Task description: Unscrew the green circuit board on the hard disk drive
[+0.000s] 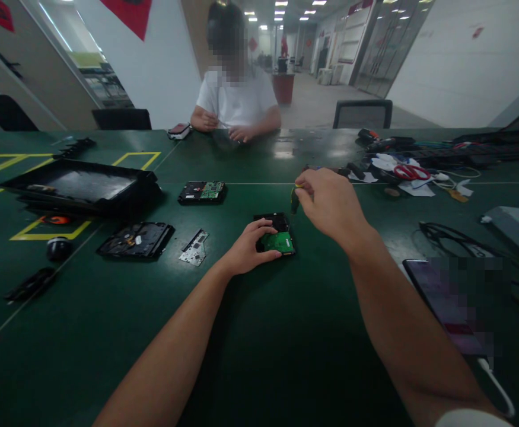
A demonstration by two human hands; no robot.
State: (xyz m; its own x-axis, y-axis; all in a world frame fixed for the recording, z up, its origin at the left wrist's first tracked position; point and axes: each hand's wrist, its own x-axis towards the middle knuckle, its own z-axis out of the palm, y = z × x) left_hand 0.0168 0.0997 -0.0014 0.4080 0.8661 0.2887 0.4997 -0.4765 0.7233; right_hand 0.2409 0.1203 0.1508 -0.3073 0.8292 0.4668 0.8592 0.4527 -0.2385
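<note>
Apparently steadying, half-curled left hand [247, 248] grips hard drive [282, 242] well inside table's far edge [308, 131]; right hand [333, 204] pinches screwdriver [294, 204].

Left hand [248, 246]: thumb and fingers hold a hard drive [278, 221], green circuit board [279, 242] showing.
Right hand [330, 204]: grips a green screwdriver [293, 205], yellow at its top, near the drive.
Tabletop [286, 338], left: loose board [194, 249], black drive unit [134, 240], black tray [81, 184], second drive [202, 193].
Tabletop, right: phone [441, 305], grey box [515, 231].
Across: person in white top [236, 98].
</note>
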